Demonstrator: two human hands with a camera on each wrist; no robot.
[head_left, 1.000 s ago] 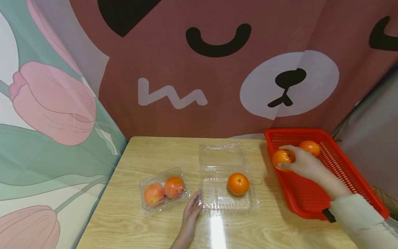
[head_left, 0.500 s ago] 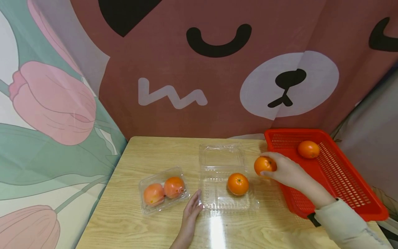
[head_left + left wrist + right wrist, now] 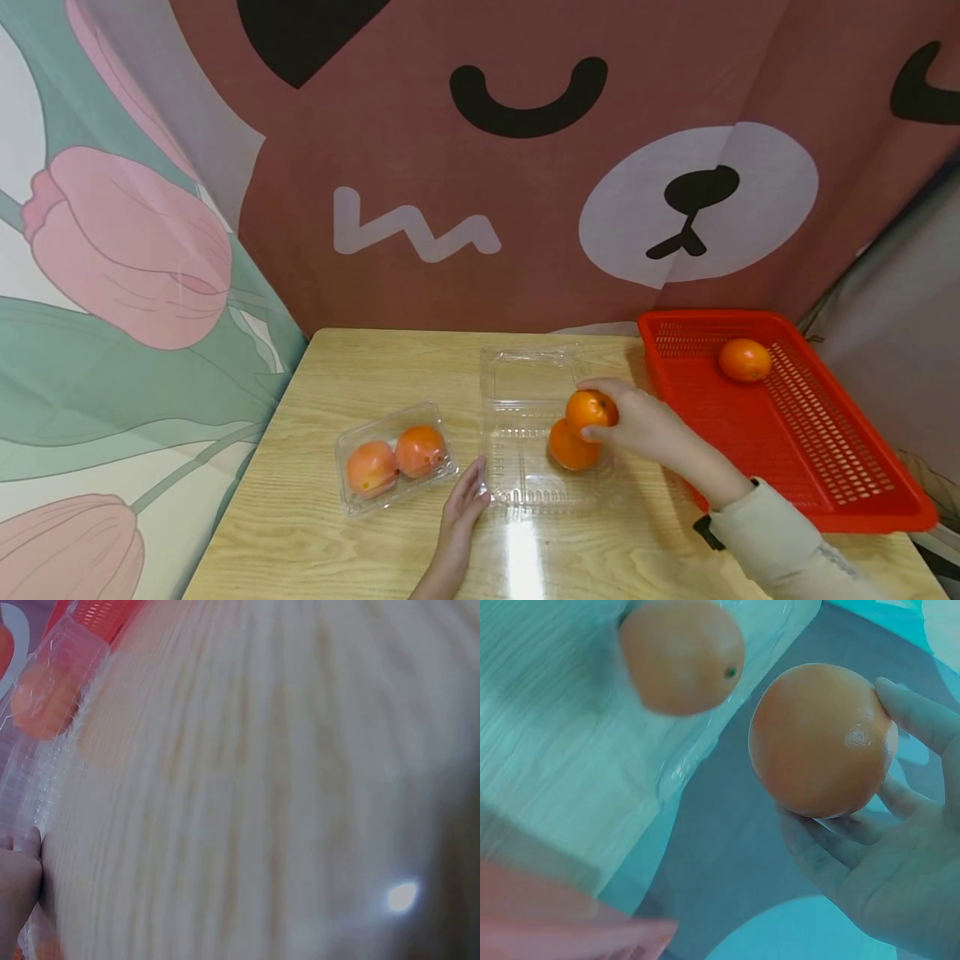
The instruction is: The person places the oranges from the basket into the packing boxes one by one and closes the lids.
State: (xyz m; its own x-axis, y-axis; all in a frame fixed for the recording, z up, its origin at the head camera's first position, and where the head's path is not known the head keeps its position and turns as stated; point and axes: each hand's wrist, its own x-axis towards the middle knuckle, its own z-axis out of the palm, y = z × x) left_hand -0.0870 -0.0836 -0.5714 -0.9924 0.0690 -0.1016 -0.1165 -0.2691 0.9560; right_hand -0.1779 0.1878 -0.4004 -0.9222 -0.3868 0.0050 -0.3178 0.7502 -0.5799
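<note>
My right hand (image 3: 637, 421) grips an orange (image 3: 591, 409) between thumb and fingers. It holds the orange above an open clear plastic clamshell box (image 3: 517, 483), whose lid (image 3: 534, 372) lies folded back. In the base sits another orange (image 3: 572, 448), partly covered from the head camera by the held one. The right wrist view shows the held orange (image 3: 823, 740) apart from the orange (image 3: 684, 658) in the box. At the box's left edge rests my left hand (image 3: 461, 504), its fingers fairly straight and touching the plastic rim.
A red plastic basket (image 3: 750, 450) stands at the right with one orange (image 3: 744, 360) inside. To the left lies a clear box (image 3: 351, 502) holding two orange fruits (image 3: 395, 463). A printed cloth (image 3: 420, 292) hangs behind the wooden table (image 3: 300, 533).
My right hand has carried the orange left, out of the red basket and over the open clamshell box. My left hand has stayed at the box's left edge.
</note>
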